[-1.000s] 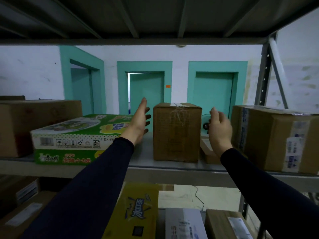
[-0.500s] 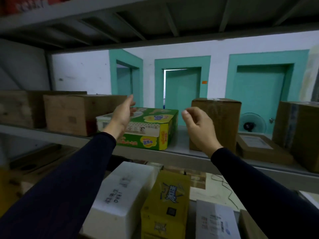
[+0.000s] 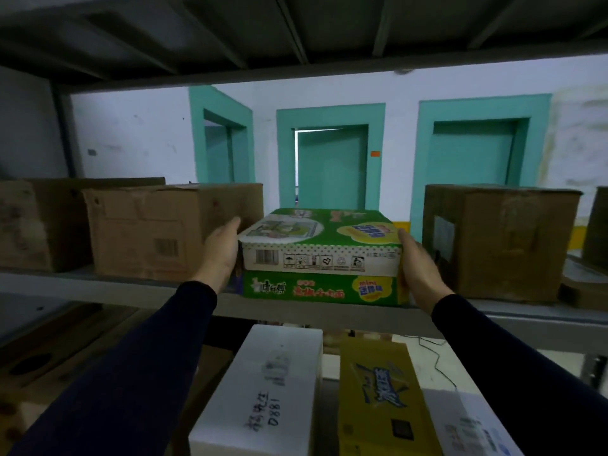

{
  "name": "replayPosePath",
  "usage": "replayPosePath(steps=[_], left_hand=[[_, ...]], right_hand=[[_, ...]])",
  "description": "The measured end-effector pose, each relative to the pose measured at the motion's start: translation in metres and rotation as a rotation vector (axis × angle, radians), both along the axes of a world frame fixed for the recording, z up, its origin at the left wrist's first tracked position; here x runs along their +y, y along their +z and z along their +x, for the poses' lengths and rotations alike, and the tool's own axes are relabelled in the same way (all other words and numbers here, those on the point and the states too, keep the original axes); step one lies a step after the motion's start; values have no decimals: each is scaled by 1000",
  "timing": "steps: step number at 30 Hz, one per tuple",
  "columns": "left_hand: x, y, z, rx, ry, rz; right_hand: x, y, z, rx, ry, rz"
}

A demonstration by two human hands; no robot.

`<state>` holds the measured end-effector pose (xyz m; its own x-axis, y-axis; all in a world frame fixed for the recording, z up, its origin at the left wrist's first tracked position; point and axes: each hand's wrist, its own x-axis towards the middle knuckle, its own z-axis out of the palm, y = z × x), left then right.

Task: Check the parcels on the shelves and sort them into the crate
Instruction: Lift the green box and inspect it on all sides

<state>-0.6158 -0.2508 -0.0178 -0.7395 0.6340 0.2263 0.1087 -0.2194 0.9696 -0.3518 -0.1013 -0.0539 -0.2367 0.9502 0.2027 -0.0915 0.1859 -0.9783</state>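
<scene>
Fingers (image 3: 230, 227) flat against both short ends of a flat green-and-white printed cardboard carton (image 3: 324, 258) at the front edge of the grey metal shelf (image 3: 329, 312), left hand (image 3: 221, 255) and right hand (image 3: 418, 268) clamping it between palms; likely light, stiff, crushable, best gripped low at the ends.

One green printed carton (image 3: 324, 255) on the grey metal shelf (image 3: 131, 287), four plain brown cardboard boxes beside it, three teal doorways behind.
</scene>
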Motion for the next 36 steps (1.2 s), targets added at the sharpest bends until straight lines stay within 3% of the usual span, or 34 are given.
replayPosePath(steps=[6, 12, 22, 28, 36], left_hand=[[6, -22, -8, -94, -298, -64], [-15, -14, 0, -75, -321, -45], [-126, 16, 86, 64, -190, 143], [-233, 18, 159, -1, -26, 229], [-357, 7, 204, 40, 150, 292]], right_hand=[[-13, -4, -12, 102, 9, -100], [-34, -2, 0, 154, 38, -100], [-125, 27, 79, 282, 138, 49], [-191, 32, 135, 361, 291, 141], [-277, 34, 137, 344, 451, 112]])
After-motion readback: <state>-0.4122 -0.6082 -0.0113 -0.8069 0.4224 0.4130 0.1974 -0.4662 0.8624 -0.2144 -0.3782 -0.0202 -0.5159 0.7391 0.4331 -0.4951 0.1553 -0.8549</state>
